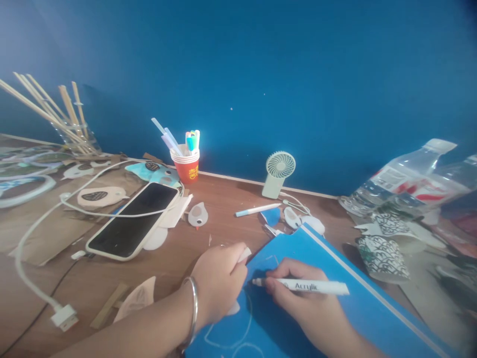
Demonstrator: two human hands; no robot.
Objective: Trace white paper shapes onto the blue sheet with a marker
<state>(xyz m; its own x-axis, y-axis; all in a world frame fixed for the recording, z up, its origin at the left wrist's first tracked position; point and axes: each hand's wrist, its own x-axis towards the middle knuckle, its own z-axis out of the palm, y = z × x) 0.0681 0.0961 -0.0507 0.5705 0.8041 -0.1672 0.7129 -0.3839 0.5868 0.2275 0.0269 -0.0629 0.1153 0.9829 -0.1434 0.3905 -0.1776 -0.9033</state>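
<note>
While your right hand (309,311) pinches the marker (316,287) between thumb and fingers, its tip sits over the blue board (294,248), close to your left hand (219,281). That hand is curled at the board's edge (whether it grips the white piece (245,255) there, I can't tell). Should the board slip, the tip could skid; a dragging wrist might smear the white outline (231,346). Paper cutouts (313,224) crowd the board's far corner, before the fan (280,166). Leftward, a cable (28,268) crosses the phone (134,221); bottles (406,169) lie rightward.
</note>
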